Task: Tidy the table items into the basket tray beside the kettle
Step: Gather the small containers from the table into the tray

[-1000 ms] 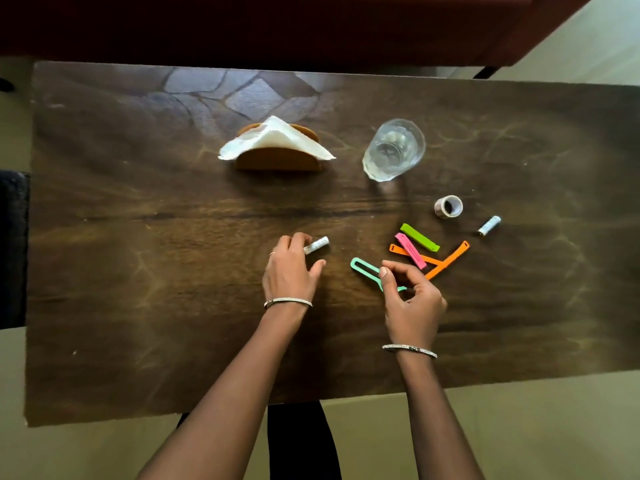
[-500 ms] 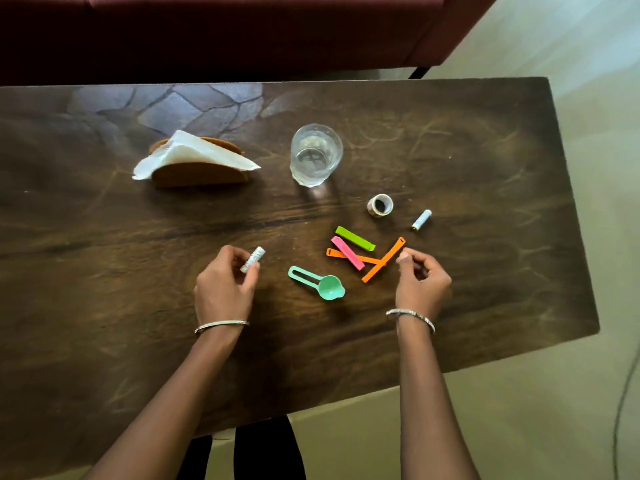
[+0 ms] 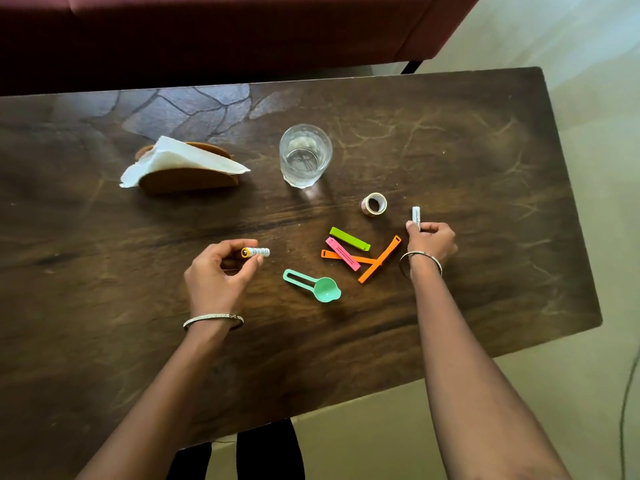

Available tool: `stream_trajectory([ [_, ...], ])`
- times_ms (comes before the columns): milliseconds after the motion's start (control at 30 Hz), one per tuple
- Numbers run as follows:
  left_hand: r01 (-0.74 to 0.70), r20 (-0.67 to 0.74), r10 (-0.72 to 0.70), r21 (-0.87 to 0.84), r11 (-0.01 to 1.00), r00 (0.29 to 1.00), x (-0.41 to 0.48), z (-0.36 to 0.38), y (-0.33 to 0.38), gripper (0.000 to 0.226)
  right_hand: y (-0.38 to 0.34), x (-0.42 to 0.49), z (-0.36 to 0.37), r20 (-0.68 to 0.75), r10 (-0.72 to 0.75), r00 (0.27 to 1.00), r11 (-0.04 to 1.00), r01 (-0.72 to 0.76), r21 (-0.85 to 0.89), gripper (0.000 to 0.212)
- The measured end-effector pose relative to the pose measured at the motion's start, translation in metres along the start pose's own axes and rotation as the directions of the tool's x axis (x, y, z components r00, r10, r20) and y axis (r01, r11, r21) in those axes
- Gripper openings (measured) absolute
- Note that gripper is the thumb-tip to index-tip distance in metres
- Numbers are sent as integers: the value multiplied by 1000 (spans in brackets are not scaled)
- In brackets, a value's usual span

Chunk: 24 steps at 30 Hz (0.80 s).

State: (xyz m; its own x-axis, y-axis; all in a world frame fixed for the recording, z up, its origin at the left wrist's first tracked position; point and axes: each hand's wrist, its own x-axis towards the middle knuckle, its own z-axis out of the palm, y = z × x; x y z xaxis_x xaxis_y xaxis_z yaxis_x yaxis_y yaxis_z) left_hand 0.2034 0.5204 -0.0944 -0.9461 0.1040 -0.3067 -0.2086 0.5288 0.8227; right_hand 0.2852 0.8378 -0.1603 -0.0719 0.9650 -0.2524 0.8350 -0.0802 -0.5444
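While both bare forearms reach in from the near edge of a dark wooden table, each hand has hold of one small battery. The left hand, near the table's middle, pinches a white battery with an orange end between thumb and forefinger; the other fingers curl loosely beneath; the cell lies roughly level, pointing right. The right hand, well apart to the right, curls its fingers round the lower end of a second battery, which stands nearly upright above the knuckles; whether it is clear of the wood cannot be told.

Between the hands lie a green clip, a pink clip crossing two orange clips, and a teal scoop nearer the person; a small roll of tape sits just beyond the clips. Further back stand a clear glass and a wooden napkin holder; a maroon sofa runs behind. The basket tray and kettle are out of view.

The batteries are probably rigid, smooth and dense for their size, apt to roll; a pinch across the barrel suits them. The clips look light, stiff and flat, best lifted by a raised end; the scoop by its looped handle.
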Motion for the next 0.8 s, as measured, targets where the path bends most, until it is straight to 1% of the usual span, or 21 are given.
stream_trajectory([
  [67, 0, 29, 0, -10, 1000, 1000, 1, -1, 1, 24, 4, -5, -1, -19, -2, 1000, 1000, 1, -12, 21],
  [133, -5, 48, 6, -12, 1000, 999, 2, -2, 2, 25, 3, -18, -6, -42, 29, 999, 999, -29, 16, 19],
  [233, -7, 66, 11, -59, 998, 998, 2, -10, 0, 23, -3, -50, -17, -69, 41, 997, 990, -31, 136, 17],
  [300, 4, 85, 6, -110, 994, 996, 1, -15, -2, 18, -8, -79, -26, 16, 40, 999, 959, -42, 280, 19],
  [367, 41, 100, -24, -168, 985, 995, -1, -23, -6, 14, -16, -114, -33, 158, 0, 987, 901, -69, 428, 21],
  [467, 114, 130, -77, -307, 945, 989, -4, -37, -16, 19, -33, -169, -34, 395, -93, 914, 776, -182, 604, 21],
  [533, 175, 169, -115, -406, 897, 979, -7, -50, -25, 25, -40, -203, -27, 506, -89, 858, 715, -298, 632, 23],
  [600, 231, 204, -147, -496, 837, 968, -11, -64, -34, 18, -47, -231, -20, 598, -56, 800, 670, -414, 617, 25],
  [667, 261, 207, -172, -559, 787, 963, -13, -84, -43, 9, -54, -257, -12, 681, -34, 731, 631, -513, 582, 26],
  [700, 268, 200, -184, -578, 771, 962, -14, -95, -48, 7, -58, -271, -7, 713, -21, 701, 616, -552, 561, 25],
  [767, 267, 173, -203, -592, 761, 964, -16, -117, -57, 10, -65, -294, 2, 762, 0, 647, 609, -604, 513, 22],
  [800, 265, 152, -217, -596, 758, 964, -18, -130, -63, 11, -68, -308, 8, 784, 6, 621, 627, -613, 481, 21],
])
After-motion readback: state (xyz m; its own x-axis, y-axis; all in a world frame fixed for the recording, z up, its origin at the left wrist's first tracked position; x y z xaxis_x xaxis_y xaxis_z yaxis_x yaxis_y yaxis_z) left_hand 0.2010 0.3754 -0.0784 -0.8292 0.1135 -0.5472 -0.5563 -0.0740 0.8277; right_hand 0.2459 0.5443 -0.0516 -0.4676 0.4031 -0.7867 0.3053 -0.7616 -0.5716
